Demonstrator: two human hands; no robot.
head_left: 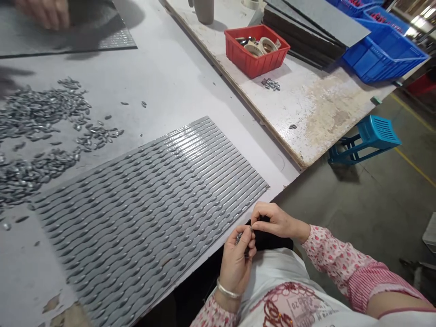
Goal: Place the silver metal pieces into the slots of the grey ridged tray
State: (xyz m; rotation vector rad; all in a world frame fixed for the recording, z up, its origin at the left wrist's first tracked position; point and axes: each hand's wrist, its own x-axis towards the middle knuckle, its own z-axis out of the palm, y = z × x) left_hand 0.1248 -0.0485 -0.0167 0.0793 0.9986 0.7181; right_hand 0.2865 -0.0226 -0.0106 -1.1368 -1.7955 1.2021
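Observation:
My left hand [236, 261] is closed around several small grey oval pieces [239, 237], partly hidden by its fingers. With thumb and forefinger my right hand [274, 221] pinches a small grey oval piece against the left fingertips; little of it shows. Both hands are above my lap, just off the near edge of a ridged grey panel [146, 218] lying on the white table. Wavy rows with oval bumps cover most of that panel, while straight ridges run at its far right end. Loose grey oval pieces [44, 113] lie in piles at the left.
Another person's hand [46, 13] is over a second grey panel [102, 38] at upper left. On the adjoining table stand a red bin [255, 63] with tape rolls, a cup [204, 11], stacked boards [306, 34] and blue crates [378, 59]. A blue stool [369, 138] stands at right.

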